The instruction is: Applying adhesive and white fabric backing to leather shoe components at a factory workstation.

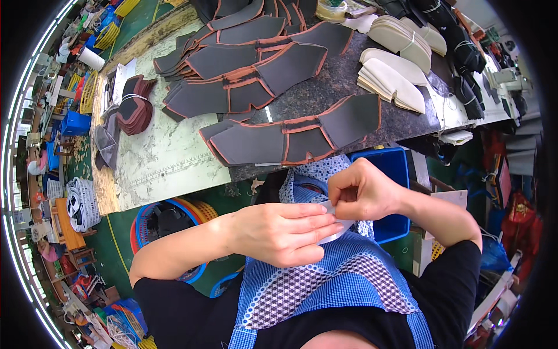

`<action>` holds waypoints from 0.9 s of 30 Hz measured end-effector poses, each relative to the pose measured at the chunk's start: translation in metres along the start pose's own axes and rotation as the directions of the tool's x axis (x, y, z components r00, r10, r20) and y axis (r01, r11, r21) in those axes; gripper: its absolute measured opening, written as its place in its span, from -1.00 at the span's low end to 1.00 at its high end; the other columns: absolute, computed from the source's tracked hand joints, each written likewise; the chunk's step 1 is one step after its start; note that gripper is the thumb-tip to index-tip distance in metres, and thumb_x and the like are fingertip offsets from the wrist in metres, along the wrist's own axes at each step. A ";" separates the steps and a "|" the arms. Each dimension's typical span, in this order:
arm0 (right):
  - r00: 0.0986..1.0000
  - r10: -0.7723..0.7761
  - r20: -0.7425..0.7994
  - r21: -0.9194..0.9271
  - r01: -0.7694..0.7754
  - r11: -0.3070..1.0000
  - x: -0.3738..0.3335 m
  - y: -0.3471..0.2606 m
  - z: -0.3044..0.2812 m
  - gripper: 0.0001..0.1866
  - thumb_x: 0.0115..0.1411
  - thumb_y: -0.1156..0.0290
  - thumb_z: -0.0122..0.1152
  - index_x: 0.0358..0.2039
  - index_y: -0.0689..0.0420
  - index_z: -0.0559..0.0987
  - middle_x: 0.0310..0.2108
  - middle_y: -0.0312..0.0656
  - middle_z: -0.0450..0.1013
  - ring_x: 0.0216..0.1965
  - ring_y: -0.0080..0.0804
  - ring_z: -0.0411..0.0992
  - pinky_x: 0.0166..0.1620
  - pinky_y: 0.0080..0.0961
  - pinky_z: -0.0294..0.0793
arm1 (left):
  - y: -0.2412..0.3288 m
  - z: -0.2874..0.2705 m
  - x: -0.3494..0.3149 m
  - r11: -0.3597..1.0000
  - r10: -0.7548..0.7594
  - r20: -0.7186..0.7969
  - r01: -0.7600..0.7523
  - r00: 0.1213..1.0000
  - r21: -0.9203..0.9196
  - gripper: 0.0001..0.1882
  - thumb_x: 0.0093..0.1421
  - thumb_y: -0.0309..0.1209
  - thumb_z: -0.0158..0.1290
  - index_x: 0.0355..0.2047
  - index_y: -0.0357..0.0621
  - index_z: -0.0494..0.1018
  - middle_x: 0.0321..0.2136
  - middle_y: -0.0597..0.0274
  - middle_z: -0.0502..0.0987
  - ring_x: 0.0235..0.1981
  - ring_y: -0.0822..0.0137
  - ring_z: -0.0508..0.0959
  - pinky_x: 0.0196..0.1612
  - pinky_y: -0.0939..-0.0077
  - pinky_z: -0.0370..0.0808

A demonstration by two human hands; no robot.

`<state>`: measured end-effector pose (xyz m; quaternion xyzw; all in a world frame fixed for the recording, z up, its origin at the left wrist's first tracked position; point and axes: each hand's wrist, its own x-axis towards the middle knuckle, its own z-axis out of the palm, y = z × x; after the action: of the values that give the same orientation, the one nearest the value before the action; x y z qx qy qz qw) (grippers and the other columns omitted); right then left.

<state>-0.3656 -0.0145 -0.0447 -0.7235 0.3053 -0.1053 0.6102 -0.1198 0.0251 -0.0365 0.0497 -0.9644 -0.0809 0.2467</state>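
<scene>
Close above my apron, both hands come together on a whitish, shiny strip, most of it hidden by fingers. My left hand lies across it with the fingers side by side and the thumb out of sight. Thumb and forefinger of my right hand pinch its upper end. Beyond the hands, a dark grey shoe upper piece with reddish-orange edges lies at the table's near edge. More such pieces lie overlapped in a pile behind it.
The table has a pale left part and a dark speckled right part. Cream pieces are stacked at the right; tied maroon pieces sit at the left. A blue bin stands below the edge, and round baskets at the lower left.
</scene>
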 end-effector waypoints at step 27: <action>0.890 0.089 -0.448 -0.379 -0.279 0.882 0.043 0.026 -0.052 -0.58 0.11 0.11 0.42 -0.41 0.30 0.64 -0.44 -0.02 0.49 -0.39 -0.14 0.49 -0.30 -0.23 0.43 | -0.059 0.029 -0.047 0.038 -0.998 0.011 0.731 0.062 -0.681 -0.80 0.26 -0.39 0.28 -0.40 -0.18 0.49 -0.47 0.40 0.55 -0.45 0.65 0.46 -0.35 0.70 0.43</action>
<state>-0.3667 -0.0831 -0.0673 -0.7679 0.5133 -0.1271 0.3615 -0.0894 -0.0228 -0.0938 0.6031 -0.5381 -0.4606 0.3668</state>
